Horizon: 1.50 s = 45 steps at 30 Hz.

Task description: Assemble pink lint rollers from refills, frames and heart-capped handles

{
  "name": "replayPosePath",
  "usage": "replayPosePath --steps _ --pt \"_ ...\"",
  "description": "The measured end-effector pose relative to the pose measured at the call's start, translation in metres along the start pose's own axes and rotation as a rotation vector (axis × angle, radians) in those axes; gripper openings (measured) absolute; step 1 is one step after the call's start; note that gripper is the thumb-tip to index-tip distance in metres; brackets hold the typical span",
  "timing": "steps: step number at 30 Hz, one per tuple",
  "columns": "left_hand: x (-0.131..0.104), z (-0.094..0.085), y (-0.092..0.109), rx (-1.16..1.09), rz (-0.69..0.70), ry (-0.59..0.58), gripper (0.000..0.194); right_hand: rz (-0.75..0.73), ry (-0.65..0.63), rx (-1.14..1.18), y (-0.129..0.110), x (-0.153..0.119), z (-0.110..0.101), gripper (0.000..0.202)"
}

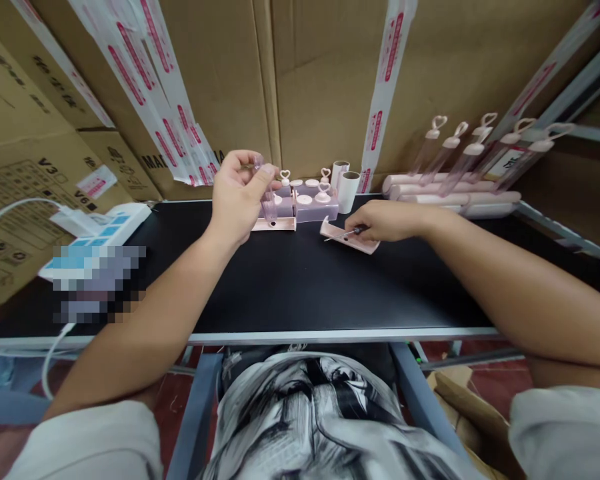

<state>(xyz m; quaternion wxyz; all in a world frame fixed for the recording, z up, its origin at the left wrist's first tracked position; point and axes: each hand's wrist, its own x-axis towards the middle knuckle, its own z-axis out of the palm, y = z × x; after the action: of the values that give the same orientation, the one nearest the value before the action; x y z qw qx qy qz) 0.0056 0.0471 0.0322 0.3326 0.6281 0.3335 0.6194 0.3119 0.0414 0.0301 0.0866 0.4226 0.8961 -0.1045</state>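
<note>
My left hand pinches a clear pinkish tube held upright over a pink strip on the black table. My right hand is closed round the dark handle of a thin screwdriver, whose shaft lies across a flat pink piece. The fingers of that hand are also close to the piece's right end. Between the hands, farther back, stands a translucent purple holder with round pink tops and heart-shaped loops. Two white cylinders stand beside it.
Several clear tubes with heart-loop caps stand in pink bases at the back right. A white power strip with cables lies at the left. Cardboard boxes rise behind the table.
</note>
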Motion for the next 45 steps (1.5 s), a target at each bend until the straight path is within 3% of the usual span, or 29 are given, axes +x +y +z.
replayPosePath --steps 5,11,16,20,26,32,36,41,43,45 --pt "0.002 -0.003 -0.002 -0.001 -0.056 0.001 0.030 -0.100 0.025 -0.149 -0.002 0.033 -0.009 0.036" --pt "0.001 -0.004 -0.005 0.024 -0.035 -0.028 0.031 -0.206 0.067 -0.300 0.003 0.063 -0.015 0.042" --pt "0.001 -0.004 -0.006 0.062 -0.012 -0.044 0.033 -0.196 0.101 -0.302 -0.009 0.069 -0.012 0.051" --pt "0.000 -0.003 -0.006 0.056 -0.013 -0.047 0.032 -0.206 0.152 -0.361 -0.017 0.071 -0.008 0.045" --pt "0.000 -0.002 -0.005 0.076 0.000 -0.044 0.029 -0.314 0.230 -0.560 -0.014 0.085 -0.006 0.064" --pt "0.001 -0.003 -0.002 0.049 -0.031 -0.041 0.024 -0.323 0.251 -0.642 -0.011 0.085 -0.011 0.059" --pt "0.001 -0.003 -0.005 0.075 -0.008 -0.042 0.023 -0.224 0.277 -0.599 -0.007 0.062 -0.017 0.045" --pt "-0.001 -0.002 -0.010 0.108 0.003 -0.093 0.026 0.054 0.437 -0.323 -0.018 0.018 -0.006 0.031" --pt "-0.002 0.000 -0.010 0.103 -0.010 -0.106 0.027 0.172 0.477 -0.218 -0.026 0.006 0.007 0.037" --pt "-0.003 0.001 -0.008 0.095 -0.030 -0.111 0.029 0.257 0.456 -0.194 -0.032 0.001 0.022 0.057"
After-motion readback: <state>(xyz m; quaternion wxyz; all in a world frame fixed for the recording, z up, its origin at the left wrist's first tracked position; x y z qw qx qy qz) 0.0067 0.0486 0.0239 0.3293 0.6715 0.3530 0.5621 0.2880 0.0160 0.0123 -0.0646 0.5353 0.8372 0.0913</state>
